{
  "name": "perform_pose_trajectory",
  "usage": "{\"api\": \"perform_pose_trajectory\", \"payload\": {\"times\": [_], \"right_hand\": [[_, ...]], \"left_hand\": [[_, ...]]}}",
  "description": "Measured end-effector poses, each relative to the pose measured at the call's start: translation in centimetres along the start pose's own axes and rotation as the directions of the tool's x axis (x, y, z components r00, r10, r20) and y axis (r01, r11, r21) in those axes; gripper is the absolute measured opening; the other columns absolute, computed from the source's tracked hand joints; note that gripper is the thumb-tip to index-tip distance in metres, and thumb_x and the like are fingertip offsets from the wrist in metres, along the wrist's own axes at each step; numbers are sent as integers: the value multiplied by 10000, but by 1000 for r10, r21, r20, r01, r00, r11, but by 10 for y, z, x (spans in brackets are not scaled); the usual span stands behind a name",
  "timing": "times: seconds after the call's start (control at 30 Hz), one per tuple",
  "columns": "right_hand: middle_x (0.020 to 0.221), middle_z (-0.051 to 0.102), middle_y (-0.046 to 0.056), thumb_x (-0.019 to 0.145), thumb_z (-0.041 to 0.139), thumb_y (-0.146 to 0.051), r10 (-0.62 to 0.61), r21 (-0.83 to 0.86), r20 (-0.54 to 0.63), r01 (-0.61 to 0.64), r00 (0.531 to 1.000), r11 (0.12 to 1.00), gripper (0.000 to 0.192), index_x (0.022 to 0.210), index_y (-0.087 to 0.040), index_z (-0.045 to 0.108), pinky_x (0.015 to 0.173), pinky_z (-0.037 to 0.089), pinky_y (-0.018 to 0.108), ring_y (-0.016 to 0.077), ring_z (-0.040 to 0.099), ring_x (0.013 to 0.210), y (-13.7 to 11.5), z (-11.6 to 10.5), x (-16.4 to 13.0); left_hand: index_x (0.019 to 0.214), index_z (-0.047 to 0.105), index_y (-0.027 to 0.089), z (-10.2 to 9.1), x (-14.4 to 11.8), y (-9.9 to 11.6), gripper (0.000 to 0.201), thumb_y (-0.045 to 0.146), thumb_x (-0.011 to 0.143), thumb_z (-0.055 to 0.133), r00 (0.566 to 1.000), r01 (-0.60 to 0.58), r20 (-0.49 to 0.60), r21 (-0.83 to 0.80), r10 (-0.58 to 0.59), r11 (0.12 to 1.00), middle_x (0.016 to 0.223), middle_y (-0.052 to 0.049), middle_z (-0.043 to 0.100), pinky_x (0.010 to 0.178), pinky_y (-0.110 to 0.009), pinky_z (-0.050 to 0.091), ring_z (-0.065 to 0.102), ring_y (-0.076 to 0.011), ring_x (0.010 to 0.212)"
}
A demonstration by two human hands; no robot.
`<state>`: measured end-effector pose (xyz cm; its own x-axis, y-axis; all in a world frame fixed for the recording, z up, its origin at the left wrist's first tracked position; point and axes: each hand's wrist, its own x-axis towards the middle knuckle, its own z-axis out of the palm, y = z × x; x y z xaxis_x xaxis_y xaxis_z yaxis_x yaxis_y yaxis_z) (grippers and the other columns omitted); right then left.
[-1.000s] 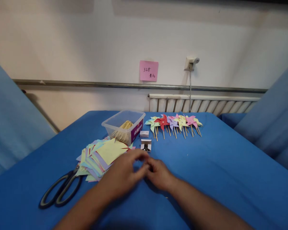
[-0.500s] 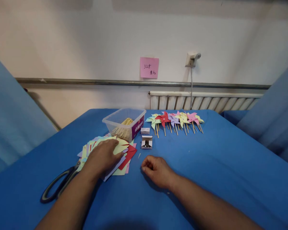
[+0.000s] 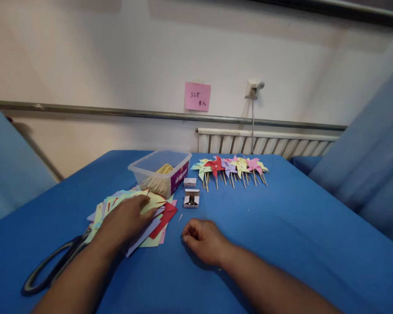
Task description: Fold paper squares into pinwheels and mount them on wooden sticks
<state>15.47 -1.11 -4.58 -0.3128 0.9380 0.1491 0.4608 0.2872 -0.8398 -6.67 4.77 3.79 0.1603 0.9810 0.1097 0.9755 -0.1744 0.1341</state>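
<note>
My left hand lies over a fanned pile of cut coloured paper pieces, its thumb apart from the fingers. It touches a pale yellow piece on top; a red piece sticks out at the pile's right side. My right hand rests on the blue tabletop, fingers curled in a loose fist with nothing visible in them. Just beyond it stands an open small box of dark metal pins. Scissors with dark handles lie left of my left forearm, their blades hidden by paper.
A clear plastic tub of wooden sticks stands behind the paper pile. Beside it is a closed small box. Several finished paper pinwheels lie in a row at the back right. A small stick fragment lies near my right hand.
The view has turned slightly, so everything sits further left and a little lower. Both hands keep nearly the same places on the paper and the table.
</note>
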Motion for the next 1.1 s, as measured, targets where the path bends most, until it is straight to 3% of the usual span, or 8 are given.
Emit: {"api": "perform_pose_trajectory", "payload": {"times": [0.13, 0.33, 0.6, 0.73, 0.97, 1.1], "right_hand": [[730, 652, -22, 822, 560, -190, 13, -19, 8, -13, 1000, 1000, 73, 853, -198, 625, 570, 375, 190, 99, 560, 640, -1, -1, 0], [744, 659, -19, 825, 564, -180, 1, -26, 12, -1, 1000, 1000, 77, 857, -206, 629, 578, 377, 198, 106, 567, 650, -4, -2, 0], [715, 635, -19, 813, 571, -155, 18, 0, 20, -17, 1000, 1000, 69, 831, -188, 629, 580, 373, 201, 104, 542, 636, -6, -2, -3], [699, 625, -22, 809, 565, -161, 14, 17, 15, -14, 1000, 1000, 68, 826, -192, 623, 568, 365, 203, 103, 538, 625, -5, -1, -5], [701, 626, -20, 802, 564, -175, 17, 26, 9, -18, 1000, 1000, 61, 824, -194, 619, 567, 365, 206, 106, 539, 624, -3, -1, -6], [692, 622, -21, 795, 565, -168, 27, 58, 12, -27, 1000, 998, 64, 811, -192, 622, 560, 368, 208, 107, 533, 616, -5, -1, -5]], "left_hand": [[1096, 652, 147, -1, 0, 1, 485, 500, 826, 457, 999, 49, 0, -26, -49, 998, 1150, -169, 671, 829, -401, 434, 605, -338, 1045], [830, 692, 203, -4, -3, 3, 353, 380, 866, 390, 997, 55, -45, -86, -59, 995, 869, -88, 729, 652, -353, 403, 638, -301, 809], [796, 699, 228, -4, -6, -1, 322, 411, 824, 437, 989, 126, -61, -106, -133, 986, 827, -69, 730, 603, -302, 375, 636, -246, 766], [800, 678, 219, -6, -8, 2, 296, 402, 815, 445, 982, 152, -97, -87, -160, 985, 811, -76, 721, 602, -309, 381, 636, -262, 766], [948, 663, 232, -9, -13, 6, 275, 347, 848, 433, 948, 126, -269, -175, -170, 977, 958, -74, 730, 720, -334, 444, 661, -275, 879], [975, 655, 235, -11, -19, 10, 271, 409, 851, 487, 870, 72, -432, -367, -239, 927, 969, -43, 722, 792, -314, 468, 660, -239, 910]]}}
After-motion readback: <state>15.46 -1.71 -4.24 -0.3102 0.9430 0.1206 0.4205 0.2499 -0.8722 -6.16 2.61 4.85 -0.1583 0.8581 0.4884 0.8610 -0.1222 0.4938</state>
